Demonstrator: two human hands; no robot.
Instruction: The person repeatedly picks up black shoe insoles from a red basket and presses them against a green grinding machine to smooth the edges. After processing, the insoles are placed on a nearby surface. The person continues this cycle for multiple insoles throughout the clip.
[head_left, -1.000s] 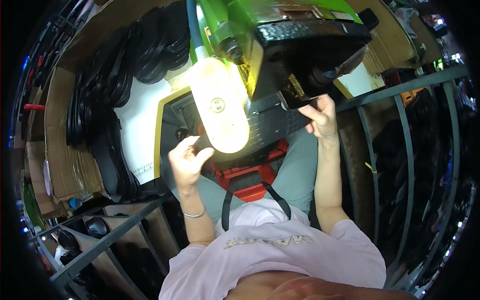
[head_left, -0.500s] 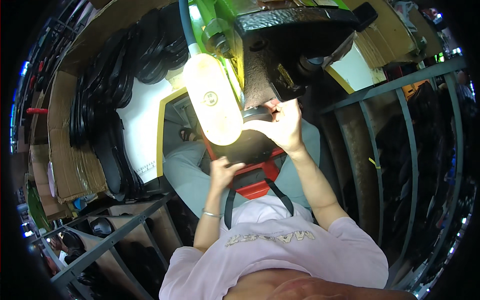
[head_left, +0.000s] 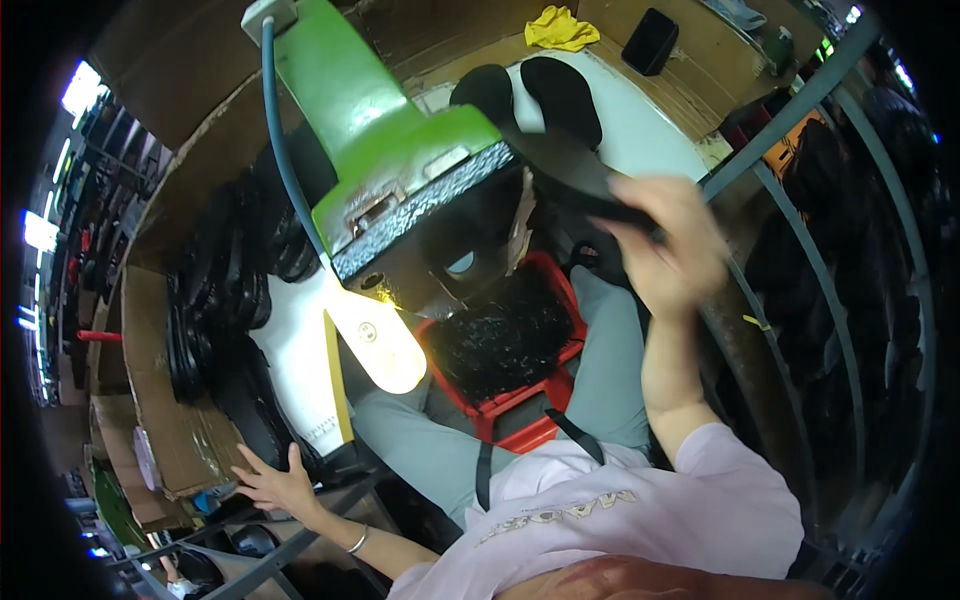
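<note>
My right hand [head_left: 672, 245], blurred by motion, grips one end of a black shoe sole [head_left: 575, 172] to the right of the green machine [head_left: 365, 110]. The sole slants toward two more black soles [head_left: 562, 100] lying on the white tabletop [head_left: 640, 125]. At the lower left, my left hand [head_left: 280, 487] is spread open and has nothing in it. Its fingers are beside the near end of a row of black soles [head_left: 245, 385]; whether they touch is hard to tell. A lit oblong lamp [head_left: 380, 345] hangs below the machine's dark head [head_left: 455, 245].
Cardboard walls [head_left: 185, 420] edge the table. A yellow cloth [head_left: 562, 30] and a small black block [head_left: 650, 42] are at the back. Between my knees is a red plastic bin [head_left: 572, 300] with black scraps [head_left: 505, 340]. Metal racks [head_left: 800, 215] stand on both sides.
My right hand has moved from under the machine head to the right, with a sole in it. My left hand has gone left to the row of soles and spread. The view has shifted.
</note>
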